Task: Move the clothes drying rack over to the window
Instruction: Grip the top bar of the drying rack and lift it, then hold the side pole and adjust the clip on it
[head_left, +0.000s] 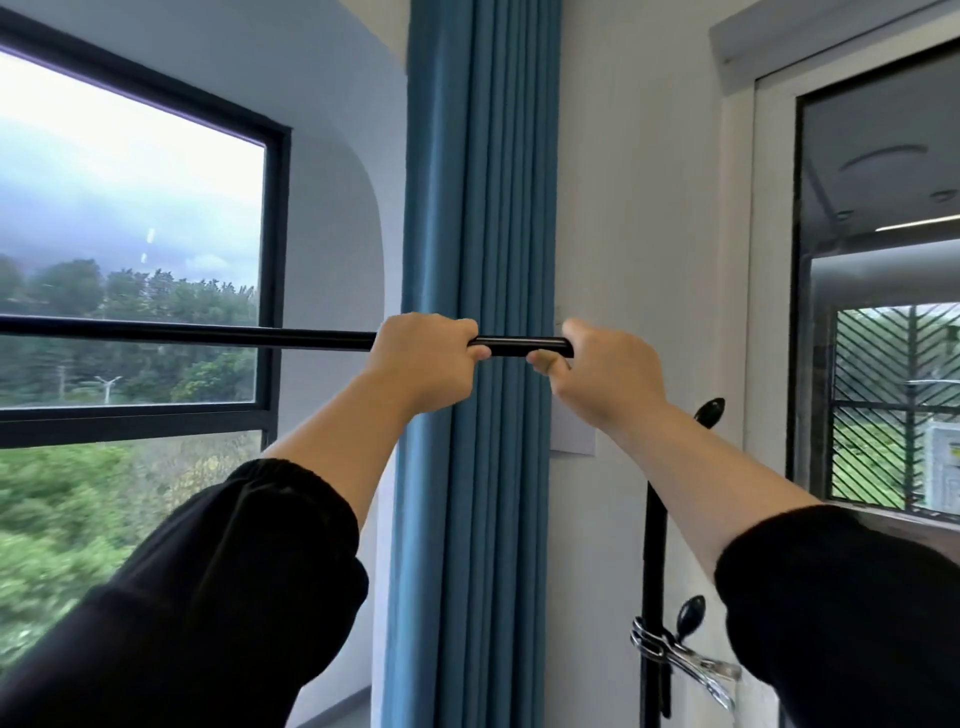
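- Black metal drying-rack bar (208, 335): horizontal, before the dark-framed window (272, 260); fingers of both hands clenched around its right end.
- Left hand (423, 358), right hand (605, 371): close together.
- Blue pleated curtain (483, 182): behind fingers.

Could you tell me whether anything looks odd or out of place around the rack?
Only a small thing: a metal clip is clamped on the rack's upright pole with no clothes attached. Both the left hand and the right hand grip the level top bar.
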